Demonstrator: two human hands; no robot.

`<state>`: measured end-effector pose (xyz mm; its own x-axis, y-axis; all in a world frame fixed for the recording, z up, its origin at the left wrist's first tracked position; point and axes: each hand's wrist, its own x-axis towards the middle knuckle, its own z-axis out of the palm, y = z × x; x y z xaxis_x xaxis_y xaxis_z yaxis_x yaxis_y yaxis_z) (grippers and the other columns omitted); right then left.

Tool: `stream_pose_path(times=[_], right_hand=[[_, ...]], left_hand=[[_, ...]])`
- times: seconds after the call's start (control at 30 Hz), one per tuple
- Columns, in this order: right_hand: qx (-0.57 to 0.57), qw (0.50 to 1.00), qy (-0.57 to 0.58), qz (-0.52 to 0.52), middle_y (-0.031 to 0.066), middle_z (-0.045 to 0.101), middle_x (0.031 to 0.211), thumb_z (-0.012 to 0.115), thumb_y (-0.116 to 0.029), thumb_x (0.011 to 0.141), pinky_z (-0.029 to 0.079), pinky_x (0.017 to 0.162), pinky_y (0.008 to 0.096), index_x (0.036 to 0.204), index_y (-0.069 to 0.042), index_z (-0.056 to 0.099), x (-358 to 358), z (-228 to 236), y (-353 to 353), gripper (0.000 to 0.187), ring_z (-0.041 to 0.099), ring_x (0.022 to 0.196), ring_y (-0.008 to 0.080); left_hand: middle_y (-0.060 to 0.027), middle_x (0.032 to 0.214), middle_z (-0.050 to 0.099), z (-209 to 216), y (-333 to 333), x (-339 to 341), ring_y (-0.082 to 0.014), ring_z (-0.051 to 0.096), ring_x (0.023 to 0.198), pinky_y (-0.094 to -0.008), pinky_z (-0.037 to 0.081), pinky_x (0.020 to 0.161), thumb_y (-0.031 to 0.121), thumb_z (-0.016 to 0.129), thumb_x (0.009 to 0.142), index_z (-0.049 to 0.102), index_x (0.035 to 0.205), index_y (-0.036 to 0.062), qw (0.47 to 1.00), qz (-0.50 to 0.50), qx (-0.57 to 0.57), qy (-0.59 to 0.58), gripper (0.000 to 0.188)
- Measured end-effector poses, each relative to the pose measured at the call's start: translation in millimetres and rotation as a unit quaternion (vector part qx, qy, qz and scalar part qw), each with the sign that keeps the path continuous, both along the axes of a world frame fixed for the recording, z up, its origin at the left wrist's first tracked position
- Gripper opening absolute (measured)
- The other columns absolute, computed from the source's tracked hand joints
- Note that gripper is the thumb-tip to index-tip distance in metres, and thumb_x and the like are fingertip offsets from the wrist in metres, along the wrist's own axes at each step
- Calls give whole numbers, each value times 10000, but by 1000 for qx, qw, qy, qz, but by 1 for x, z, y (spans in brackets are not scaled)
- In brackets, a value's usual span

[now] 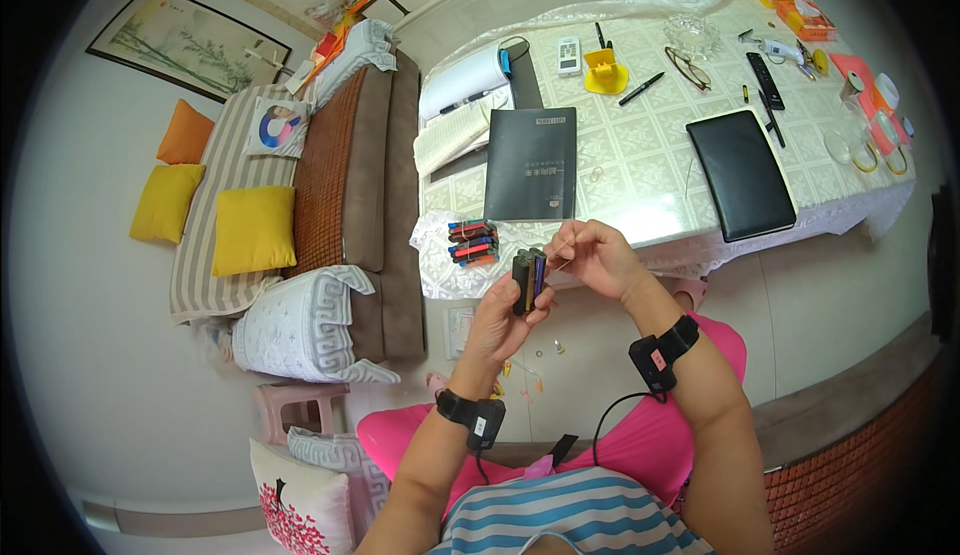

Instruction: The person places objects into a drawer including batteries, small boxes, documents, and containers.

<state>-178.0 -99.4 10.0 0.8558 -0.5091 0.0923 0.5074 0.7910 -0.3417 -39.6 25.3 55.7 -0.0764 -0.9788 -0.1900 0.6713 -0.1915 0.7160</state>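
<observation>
My left hand (503,321) is closed round a small bundle of pens (528,282), held upright in front of the table's near edge. Black, brownish and blue barrels show in it. Close by on the right, the thumb and forefinger of my right hand (597,254) pinch a thin pale loop, which looks like a rubber band (563,256), stretched beside the bundle. Another bundle of pens (473,243), with red, blue and black ends, lies on the table corner just beyond my left hand. A dark folder (531,163) lies behind it.
The table (640,170) has a pale patterned cover. On it lie a black notebook (741,173), glasses (688,68), a yellow holder (605,73), a remote (764,81) and an open book (455,135). A brown sofa (385,185) stands left, a pink stool (300,407) lower left.
</observation>
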Motion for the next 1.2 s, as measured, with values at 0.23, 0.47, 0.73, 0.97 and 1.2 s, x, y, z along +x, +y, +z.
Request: stream_pose_path(times=[0.23, 0.47, 0.73, 0.97, 1.2], right_hand=[[-9, 1000, 1, 20, 22, 455, 628, 504, -105, 780, 401, 687, 263, 890, 28, 569, -4, 5, 0, 185, 458, 657, 148], [-64, 996, 51, 23, -7, 461, 658, 511, -58, 799, 396, 633, 214, 1147, 67, 541, -5, 14, 0, 371, 442, 635, 100], [-229, 956, 180, -26, 23, 596, 781, 541, -53, 789, 416, 679, 206, 1034, 31, 639, -13, 24, 2, 277, 481, 691, 73], [-322, 917, 224, -71, 9, 614, 802, 540, -52, 790, 419, 676, 208, 980, -12, 673, -13, 21, 0, 236, 518, 735, 71], [-447, 839, 275, -146, 13, 567, 728, 540, -43, 791, 444, 598, 242, 907, -13, 666, -6, 13, 10, 174, 532, 697, 76]], left_hand=[[-46, 1007, 523, 10, -1, -6, -125, 433, 756, -209, 343, 548, 289, 688, 786, 483, 1126, -1, 999, 34, -13, -31, 491], [-37, 949, 565, 7, 2, 0, -124, 505, 853, -223, 421, 624, 163, 676, 799, 542, 1150, 2, 970, 108, 15, -217, 409], [-66, 1053, 520, 21, 2, -9, -127, 516, 959, -224, 416, 824, 18, 690, 734, 599, 1102, -6, 841, 157, -88, -510, 379], [-71, 1008, 537, 13, 0, -14, -125, 543, 889, -237, 448, 775, 47, 723, 711, 608, 1015, -9, 751, 213, -107, -616, 330], [-40, 893, 573, -5, -2, -11, -91, 543, 759, -227, 455, 696, 100, 740, 714, 532, 967, 0, 760, 245, -12, -602, 342]])
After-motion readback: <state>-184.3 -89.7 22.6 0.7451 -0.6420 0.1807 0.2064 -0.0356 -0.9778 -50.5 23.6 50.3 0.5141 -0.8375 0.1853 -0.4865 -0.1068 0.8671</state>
